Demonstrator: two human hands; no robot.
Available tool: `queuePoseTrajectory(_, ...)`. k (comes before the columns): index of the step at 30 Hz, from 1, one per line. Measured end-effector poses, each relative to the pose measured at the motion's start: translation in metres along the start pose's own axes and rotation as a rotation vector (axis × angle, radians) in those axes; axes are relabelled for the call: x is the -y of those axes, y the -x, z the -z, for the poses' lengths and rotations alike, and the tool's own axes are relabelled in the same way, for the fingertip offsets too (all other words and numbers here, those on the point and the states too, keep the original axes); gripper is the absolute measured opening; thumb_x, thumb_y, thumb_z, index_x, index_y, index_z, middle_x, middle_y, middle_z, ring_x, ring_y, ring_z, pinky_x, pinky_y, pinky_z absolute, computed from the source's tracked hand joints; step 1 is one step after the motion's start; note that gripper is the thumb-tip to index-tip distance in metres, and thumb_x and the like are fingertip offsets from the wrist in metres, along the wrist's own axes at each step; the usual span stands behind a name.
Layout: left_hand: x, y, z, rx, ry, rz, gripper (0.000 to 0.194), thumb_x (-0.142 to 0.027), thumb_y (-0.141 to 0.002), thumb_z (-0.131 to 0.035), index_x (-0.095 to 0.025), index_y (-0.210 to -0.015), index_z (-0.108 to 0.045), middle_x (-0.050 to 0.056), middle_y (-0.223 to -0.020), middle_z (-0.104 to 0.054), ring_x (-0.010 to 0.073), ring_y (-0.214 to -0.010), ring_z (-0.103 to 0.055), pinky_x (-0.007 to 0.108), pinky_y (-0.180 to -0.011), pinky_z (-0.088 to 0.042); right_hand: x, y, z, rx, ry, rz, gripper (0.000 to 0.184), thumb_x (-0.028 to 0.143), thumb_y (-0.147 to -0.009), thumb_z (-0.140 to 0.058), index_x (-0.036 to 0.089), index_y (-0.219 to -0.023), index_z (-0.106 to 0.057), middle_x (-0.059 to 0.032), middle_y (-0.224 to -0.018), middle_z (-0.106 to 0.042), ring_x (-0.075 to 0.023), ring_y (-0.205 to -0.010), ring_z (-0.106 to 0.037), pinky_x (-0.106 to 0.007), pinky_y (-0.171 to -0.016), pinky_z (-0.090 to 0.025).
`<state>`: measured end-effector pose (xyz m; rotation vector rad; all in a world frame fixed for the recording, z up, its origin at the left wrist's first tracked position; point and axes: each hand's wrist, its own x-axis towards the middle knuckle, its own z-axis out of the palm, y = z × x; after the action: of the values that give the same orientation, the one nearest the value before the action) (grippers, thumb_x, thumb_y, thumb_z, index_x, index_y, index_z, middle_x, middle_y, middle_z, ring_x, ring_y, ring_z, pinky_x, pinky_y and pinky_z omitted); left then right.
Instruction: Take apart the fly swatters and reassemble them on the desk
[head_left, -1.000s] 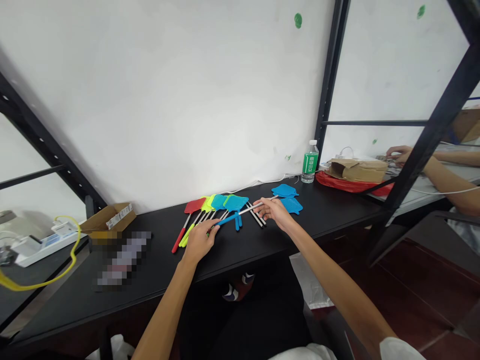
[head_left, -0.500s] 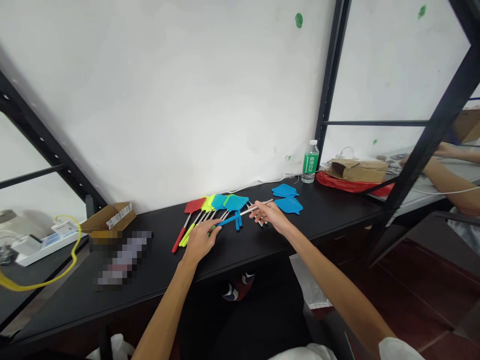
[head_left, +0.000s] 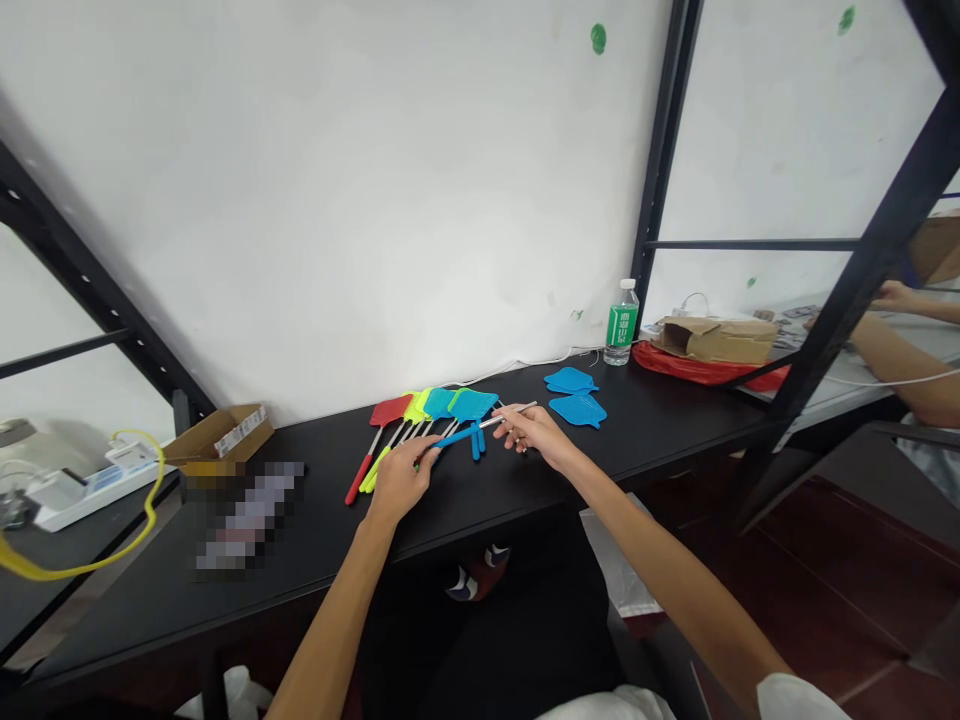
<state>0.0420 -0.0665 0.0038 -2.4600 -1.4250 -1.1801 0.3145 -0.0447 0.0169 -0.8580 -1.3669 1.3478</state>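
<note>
My left hand [head_left: 401, 482] is closed around a blue swatter handle [head_left: 456, 437], which points up and to the right. A thin silver rod [head_left: 491, 421] runs from the handle's end into the fingers of my right hand [head_left: 535, 432], and its tip sticks out beyond them. Two loose blue handles [head_left: 478, 445] lie on the black table below the rod. Beside my left hand, several fly swatters fan out, among them a red one [head_left: 391, 410] and a blue one [head_left: 472, 405]. Right of my right hand lie loose blue swatter heads [head_left: 578, 410]. Other rods are partly hidden under that hand.
A water bottle [head_left: 621, 322] stands at the back right, near a cardboard box [head_left: 720, 340] on red plastic [head_left: 675, 367]. An open carton [head_left: 232, 437] and a power strip [head_left: 97, 488] are at left. Another person's arm [head_left: 889, 360] shows at far right, beyond the black frame.
My right hand has shifted slightly left, toward the blue handle. The rod's free tip has moved left too, and less of the rod shows outside the handle.
</note>
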Motion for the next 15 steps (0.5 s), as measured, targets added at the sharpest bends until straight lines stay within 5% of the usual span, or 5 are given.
queuePoseTrajectory(5,0.000,0.000,0.002,-0.045,0.006,0.017,0.032,-0.039,-0.095,-0.047,-0.024,-0.113,-0.068,0.004,-0.107,-0.074,0.0219,-0.095,-0.069,0.033,-0.085,-0.054,0.000,-0.005,0.012,-0.101,-0.036,0.062,0.036,0.048,-0.075,-0.075,0.019,-0.098,-0.070,-0.0086,-0.088,-0.073,-0.0122,-0.059,-0.062,-0.019,-0.043,-0.044)
queuePoseTrajectory(15,0.004,0.001,0.001,-0.032,0.023,0.011,0.032,-0.037,-0.096,-0.044,-0.024,-0.113,-0.067,0.004,-0.104,-0.074,0.0215,-0.094,-0.069,0.032,-0.080,-0.054,-0.004,-0.010,0.028,-0.070,0.214,0.194,0.033,0.044,-0.073,-0.075,0.016,-0.091,-0.073,-0.0078,-0.079,-0.072,-0.0144,-0.060,-0.062,-0.021,-0.045,-0.042)
